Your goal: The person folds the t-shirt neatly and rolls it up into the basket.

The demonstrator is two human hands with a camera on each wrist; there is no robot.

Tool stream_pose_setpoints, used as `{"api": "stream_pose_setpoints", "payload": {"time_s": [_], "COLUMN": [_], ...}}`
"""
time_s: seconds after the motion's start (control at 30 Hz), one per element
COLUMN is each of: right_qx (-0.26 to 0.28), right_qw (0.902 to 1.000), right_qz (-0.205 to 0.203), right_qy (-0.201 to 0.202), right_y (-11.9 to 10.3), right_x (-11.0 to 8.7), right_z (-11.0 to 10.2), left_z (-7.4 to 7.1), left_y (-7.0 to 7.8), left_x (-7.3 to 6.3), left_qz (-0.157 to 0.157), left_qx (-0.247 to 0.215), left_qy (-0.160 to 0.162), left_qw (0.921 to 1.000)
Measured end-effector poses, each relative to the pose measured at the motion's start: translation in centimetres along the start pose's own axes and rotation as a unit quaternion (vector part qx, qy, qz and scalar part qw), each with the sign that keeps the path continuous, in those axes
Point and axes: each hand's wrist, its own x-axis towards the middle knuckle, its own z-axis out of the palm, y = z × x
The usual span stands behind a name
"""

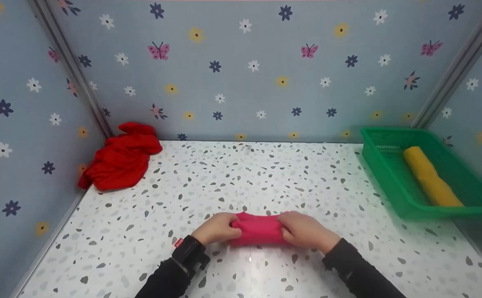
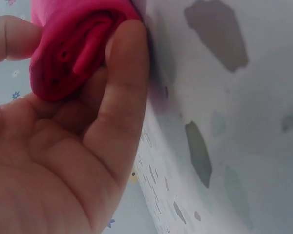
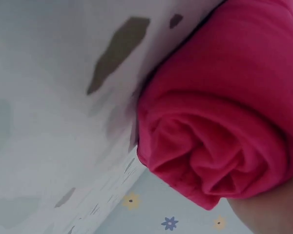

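Note:
A pink cloth [image 1: 261, 230], rolled into a short thick cylinder, lies sideways on the speckled table near its front. My left hand [image 1: 219, 228] holds its left end, fingers and thumb curled about it. At the other end my right hand [image 1: 307, 231] grips the roll in the same way. The left wrist view shows the spiral layers of the pink roll [image 2: 71, 53] between the thumb and fingers. Seen from the right wrist, the roll's other end [image 3: 219, 141] has loose inner folds and rests against the tabletop; most of the right hand is hidden there.
A crumpled red cloth [image 1: 123, 159] lies at the back left corner of the table [image 1: 241, 182]. At the right stands a green plastic basket [image 1: 389, 186] with a yellow cloth roll [image 1: 431, 178] inside. Flower-patterned walls [image 1: 249, 49] enclose the back and both sides.

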Motion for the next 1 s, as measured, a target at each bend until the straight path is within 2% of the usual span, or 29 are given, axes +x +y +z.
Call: {"api": "stream_pose_setpoints", "payload": {"time_s": [0.1,0.2,0.3,0.37,0.47,0.67,0.73,0.8,0.87,0.9,0.93,1.0], "right_qx": [-0.008,-0.03,-0.074,-0.108,-0.155,-0.212,-0.214,-0.211,-0.208,-0.206,-0.207,-0.21], "right_qw": [0.9997,0.9975,0.99,0.984,0.9803,0.9765,0.9763,0.977,0.9778,0.978,0.9779,0.977], "right_qz": [0.004,-0.013,-0.041,-0.052,-0.037,0.012,0.014,0.011,0.008,0.006,0.005,0.002], "right_qy": [0.021,0.062,0.113,0.132,0.116,0.039,0.029,0.026,0.028,0.03,0.032,0.036], "right_y": [-0.4,-1.2,-2.2,-3.1,-4.1,-4.7,-4.5,-4.3,-4.1,-3.9,-3.8,-3.6], "right_x": [-0.3,-0.6,-1.0,-1.3,-2.0,-2.6,-2.5,-2.4,-2.3,-2.2,-2.2,-2.0], "right_z": [-0.1,-0.6,-1.0,-1.2,-1.1,-0.1,0.1,0.3,0.4,0.5,0.5,0.6], "left_z": [0.1,0.1,0.0,-0.1,-0.1,0.1,0.3,0.5,0.7,0.8,0.9,1.2], "left_y": [0.0,-0.1,-0.1,-0.1,-0.1,0.2,0.4,0.7,1.0,1.1,1.2,1.4], "left_x": [0.1,0.3,0.3,0.3,0.3,0.2,0.0,-0.3,-0.8,-1.0,-1.2,-1.6], "left_qz": [-0.002,-0.005,-0.008,-0.008,-0.011,-0.017,-0.013,0.007,0.048,0.073,0.099,0.154], "left_qx": [0.001,-0.004,-0.009,-0.008,-0.006,0.005,0.02,0.055,0.112,0.143,0.174,0.232], "left_qy": [0.0,-0.002,-0.005,-0.005,-0.005,0.005,0.019,0.047,0.085,0.106,0.127,0.164], "left_qw": [1.0,1.0,0.9999,0.9999,0.9999,0.9998,0.9995,0.9973,0.9889,0.9813,0.9714,0.9463]}}
